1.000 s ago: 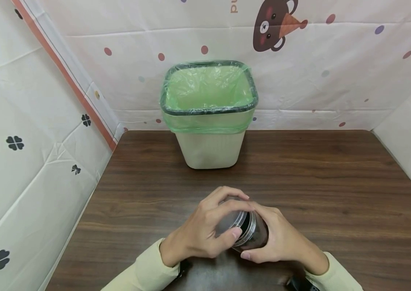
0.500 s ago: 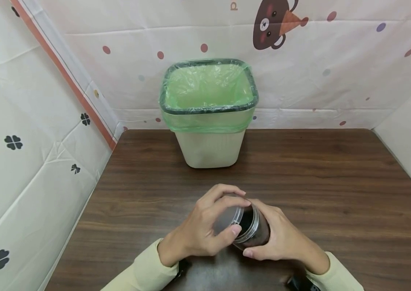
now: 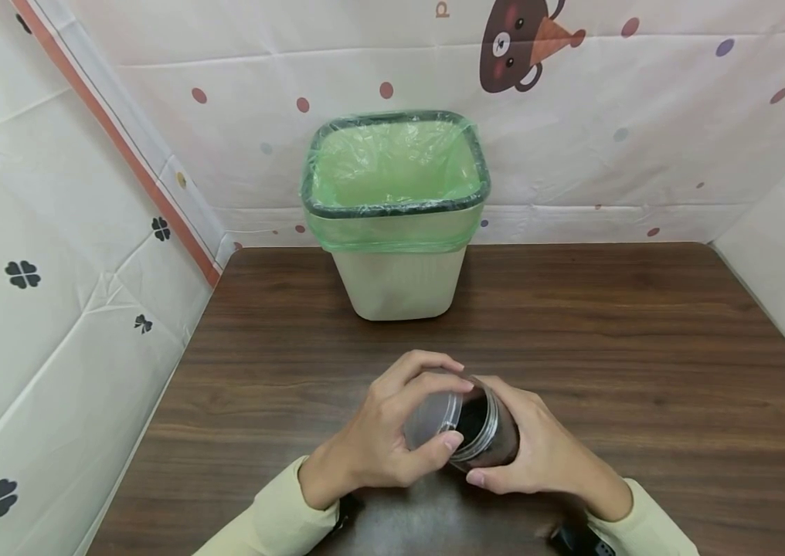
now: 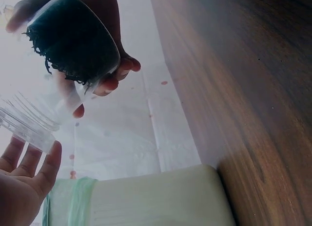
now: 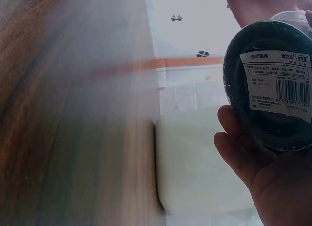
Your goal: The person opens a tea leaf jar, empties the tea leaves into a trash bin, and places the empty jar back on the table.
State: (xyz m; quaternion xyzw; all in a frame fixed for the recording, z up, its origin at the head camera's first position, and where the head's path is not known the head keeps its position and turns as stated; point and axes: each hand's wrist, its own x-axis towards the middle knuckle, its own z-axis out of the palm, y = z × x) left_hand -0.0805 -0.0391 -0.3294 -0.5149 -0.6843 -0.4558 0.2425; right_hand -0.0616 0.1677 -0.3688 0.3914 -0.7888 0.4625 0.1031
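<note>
A clear jar (image 3: 502, 442) with dark, shredded leaf-like contents is tilted with its mouth toward the left, above the table. My right hand (image 3: 545, 452) grips it around the side, thumb toward me. Between thumb and fingertips, my left hand (image 3: 385, 432) holds a clear round lid (image 3: 427, 421) just left of the jar's mouth. In the left wrist view, a gap separates the ridged lid (image 4: 29, 121) from the jar, and dark strands (image 4: 66, 72) show at the edge of the contents. The jar's base, seen in the right wrist view, carries a white barcode label (image 5: 278, 80).
Beyond the hands, a pale bin (image 3: 402, 282) lined with a green plastic bag (image 3: 392, 232) stands on the brown wooden table (image 3: 608, 332). Patterned white sheets (image 3: 608, 147) hang behind the table and along its sides.
The lid has moved away from the jar's mouth, slightly to the left, and the gap has widened. More of the dark contents shows. The right hand with the jar has shifted slightly right.
</note>
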